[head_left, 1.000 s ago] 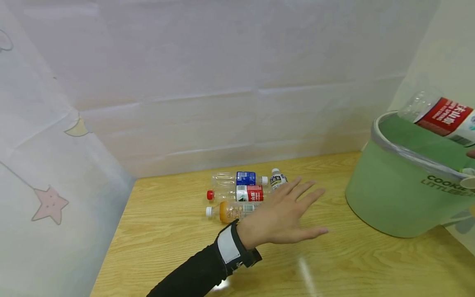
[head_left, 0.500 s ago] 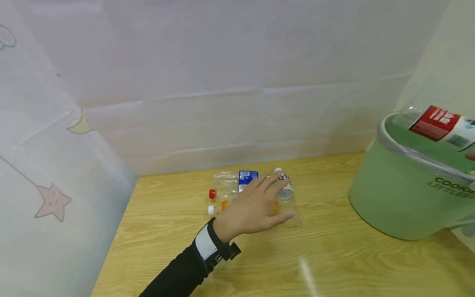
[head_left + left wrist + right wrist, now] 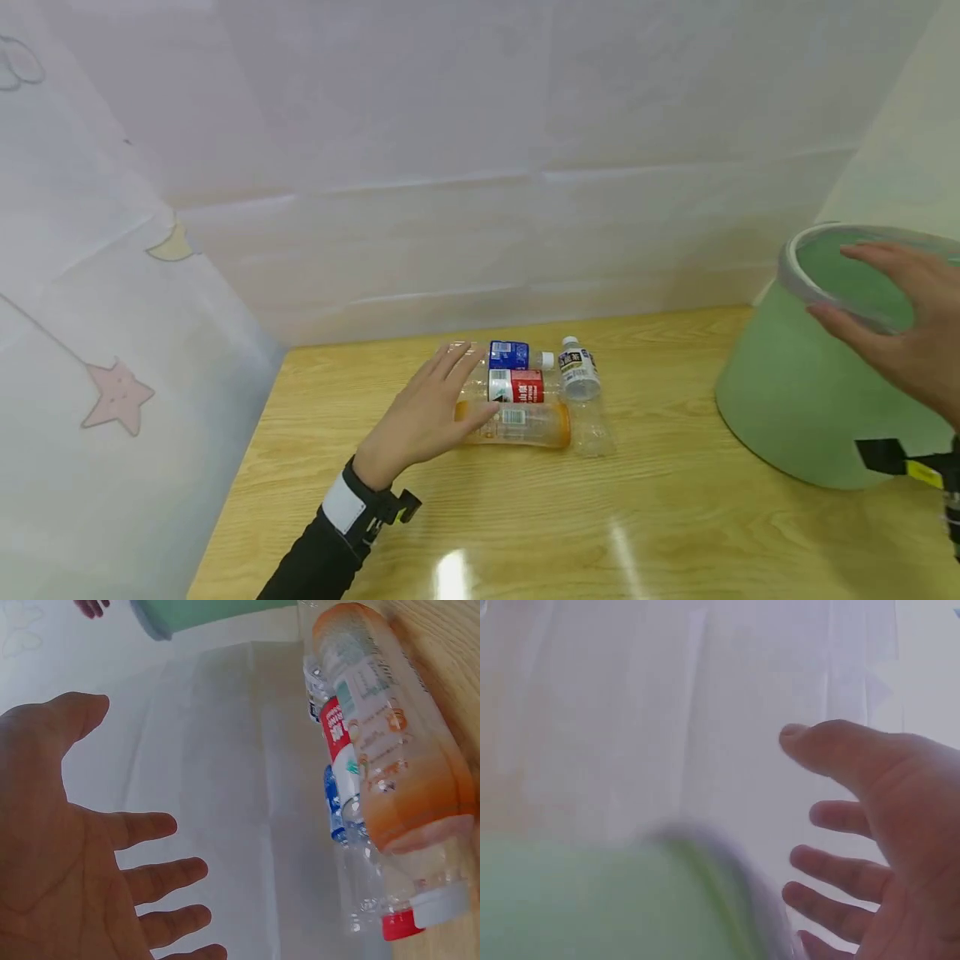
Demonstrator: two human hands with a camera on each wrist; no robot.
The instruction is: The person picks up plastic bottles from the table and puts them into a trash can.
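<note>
The left hand (image 3: 420, 412), fingers spread and relaxed and holding nothing, hovers palm-down over the cap ends of a row of plastic bottles lying on their sides on the wooden table (image 3: 525, 525); the left wrist view shows the open palm (image 3: 67, 855) apart from the bottles, with no contact visible. Nearest the hand lies the orange bottle (image 3: 517, 423), white-capped in the wrist view (image 3: 390, 765). Just behind it, side by side and touching, lie the red-label bottle (image 3: 516, 386) with a red cap and, farther back, the blue-label bottle (image 3: 508, 355). A small white-label bottle (image 3: 580, 373) lies at the right end of the row, its cap pointing toward the back wall, with a clear bottle (image 3: 596, 429) continuing toward the table's front. Well apart to the right, the right hand (image 3: 907, 333), fingers straight and parted and holding nothing, is raised over the near rim of the green bin (image 3: 780, 400); the right wrist view confirms the opened fingers (image 3: 840, 885) beside the blurred bin rim (image 3: 705, 855). White sheeting (image 3: 480, 167) encloses the table on three sides.
</note>
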